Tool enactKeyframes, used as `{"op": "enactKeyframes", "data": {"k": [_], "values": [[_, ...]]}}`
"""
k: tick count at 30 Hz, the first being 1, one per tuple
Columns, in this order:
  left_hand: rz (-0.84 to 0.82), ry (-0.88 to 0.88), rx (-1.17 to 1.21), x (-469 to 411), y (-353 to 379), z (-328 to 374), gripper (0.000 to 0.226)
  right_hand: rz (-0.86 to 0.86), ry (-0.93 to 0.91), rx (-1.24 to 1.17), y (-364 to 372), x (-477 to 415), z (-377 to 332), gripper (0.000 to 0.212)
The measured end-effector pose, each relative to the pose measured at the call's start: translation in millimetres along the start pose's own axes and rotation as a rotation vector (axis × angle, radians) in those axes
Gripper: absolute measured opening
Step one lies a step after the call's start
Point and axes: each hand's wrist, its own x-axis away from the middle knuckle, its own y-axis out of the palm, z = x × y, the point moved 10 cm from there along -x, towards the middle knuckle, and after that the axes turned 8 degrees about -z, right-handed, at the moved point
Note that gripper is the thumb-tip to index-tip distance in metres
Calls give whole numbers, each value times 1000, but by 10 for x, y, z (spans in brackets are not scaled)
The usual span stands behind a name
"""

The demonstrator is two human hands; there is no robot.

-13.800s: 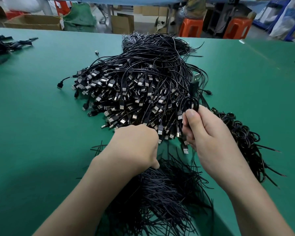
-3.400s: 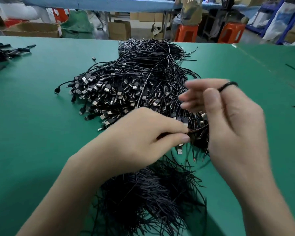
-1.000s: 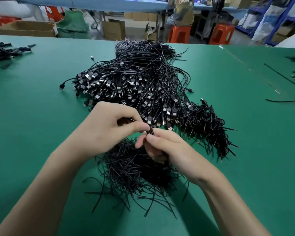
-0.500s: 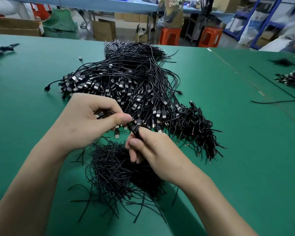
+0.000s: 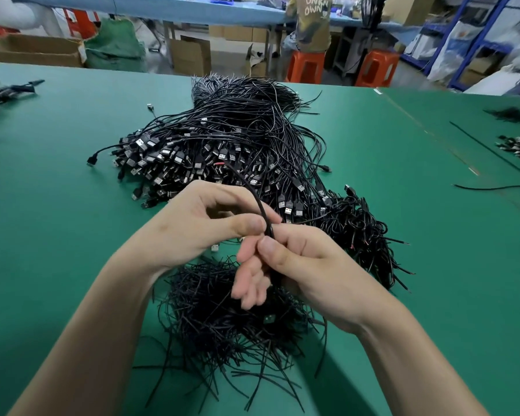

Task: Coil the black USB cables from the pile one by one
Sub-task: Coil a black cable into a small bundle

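Black USB cable [image 5: 252,192]: one alone is pinched between thumb and forefinger of the left hand [image 5: 198,226] and, just nearer, under the thumb of the right hand [image 5: 297,265]. Its free end rises toward the far pile [image 5: 222,145]. No loop shows yet. A small heap of coiled cables [image 5: 360,235] lies to the right, but the pile is far larger, so I judge most work is left.

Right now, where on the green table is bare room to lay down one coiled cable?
Bare green table lies left of the big pile of black USB cables, and right of the heap of coiled cables. Crowded: the tangle of loose black wire ends nearest you.
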Motion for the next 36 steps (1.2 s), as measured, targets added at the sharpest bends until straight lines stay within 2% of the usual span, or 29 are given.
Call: {"op": "enactKeyframes", "data": {"k": [4,7,12,18,21,25,28,31,36], "values": [[55,41,-5,-2,-83,39,20,-53,5,-123,14,-64,54,26],[102,21,-33,31,-142,29,7,-21,21,-198,6,-96,118,25],[190,-37,18,78,-204,-55,10,160,13,-274,-104,-142,159,18],[257,-42,17,128,-299,-85,6,435,-11,-242,-301,-132,213,19],[263,-62,-20,138,-343,-116,4,530,-2,-146,-396,-111,238,24],[297,-63,-91,139,-400,-132,9,655,18,174,-530,-28,149,29],[321,-62,-58,136,-423,-175,4,585,57,267,-467,-94,190,38],[333,-100,-38,159,-435,-255,6,431,122,85,-267,-186,334,43],[322,-141,79,195,-412,-353,9,260,196,59,-105,-192,417,44]]}}
